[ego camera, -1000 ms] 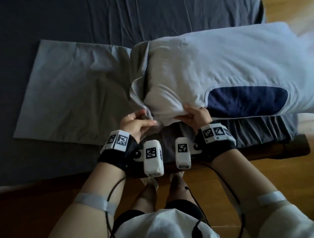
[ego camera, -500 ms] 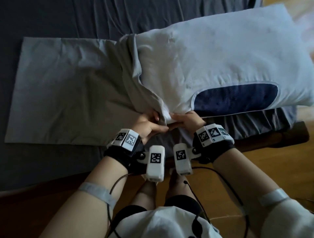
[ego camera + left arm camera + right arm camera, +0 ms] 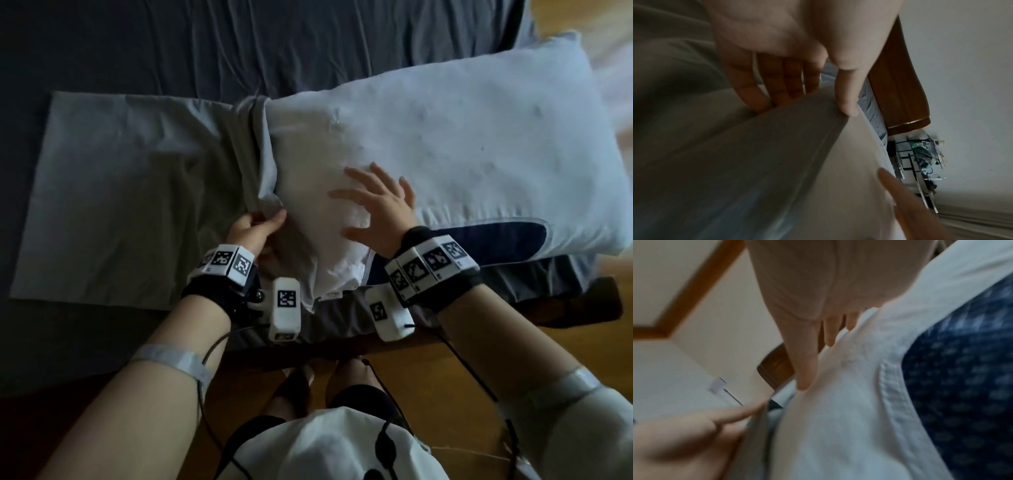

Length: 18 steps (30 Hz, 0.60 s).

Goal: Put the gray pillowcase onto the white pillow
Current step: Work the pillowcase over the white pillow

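Observation:
The gray pillowcase (image 3: pixel 113 192) lies flat on the bed at the left, its open end bunched around the left end of the white pillow (image 3: pixel 455 147). The pillow has a navy patch (image 3: pixel 479 246) on its near side. My left hand (image 3: pixel 257 226) pinches the pillowcase hem (image 3: pixel 830 123) between thumb and fingers at the pillow's near left corner. My right hand (image 3: pixel 376 205) lies open with fingers spread on top of the pillow (image 3: pixel 849 418), just right of the hem. The left wrist view shows the thumb on the hem and the fingers tucked under the cloth.
A dark gray sheet (image 3: pixel 239 41) covers the bed. The wooden bed frame (image 3: pixel 534 308) runs along the near edge, with wood floor (image 3: pixel 565 359) beyond it. My legs stand against the bed edge. The pillow's right end overhangs toward the bed's right side.
My right hand let go of the pillow's near corner and moved up onto the pillow top, fingers spread. The left hand keeps hold of the hem, which now sits farther over the pillow end.

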Each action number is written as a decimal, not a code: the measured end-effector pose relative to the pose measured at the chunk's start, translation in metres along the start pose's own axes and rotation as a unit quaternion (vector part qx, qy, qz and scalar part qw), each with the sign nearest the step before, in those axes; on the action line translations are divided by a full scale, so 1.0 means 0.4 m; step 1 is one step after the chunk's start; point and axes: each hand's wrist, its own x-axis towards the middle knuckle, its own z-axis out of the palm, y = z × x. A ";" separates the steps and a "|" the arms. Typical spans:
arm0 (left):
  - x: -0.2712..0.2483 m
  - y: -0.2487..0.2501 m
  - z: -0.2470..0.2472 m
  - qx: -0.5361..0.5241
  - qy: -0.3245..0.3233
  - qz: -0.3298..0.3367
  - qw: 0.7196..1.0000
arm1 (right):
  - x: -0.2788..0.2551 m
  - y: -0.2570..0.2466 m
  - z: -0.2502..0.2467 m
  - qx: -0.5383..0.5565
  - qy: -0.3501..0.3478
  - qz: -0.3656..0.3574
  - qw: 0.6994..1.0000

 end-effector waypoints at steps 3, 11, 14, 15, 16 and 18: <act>0.029 0.031 0.015 0.075 0.034 0.012 0.997 | 0.053 0.019 0.015 -0.048 -0.050 0.010 0.998; 0.021 0.092 0.155 0.081 -0.165 0.051 0.982 | 0.082 0.053 0.062 -0.060 -0.059 0.015 0.996; 0.022 0.101 0.179 0.082 -0.192 0.048 0.977 | 0.100 0.060 0.040 -0.052 -0.078 0.009 0.996; 0.029 0.100 0.173 0.092 -0.179 0.048 0.978 | 0.112 0.067 0.022 -0.045 -0.089 -0.004 0.995; 0.038 0.099 0.165 0.106 -0.166 0.046 0.979 | 0.130 0.073 -0.002 -0.035 -0.092 -0.018 0.995; 0.045 0.087 0.159 0.162 -0.160 0.042 0.973 | 0.178 0.079 -0.054 -0.010 -0.065 -0.004 0.998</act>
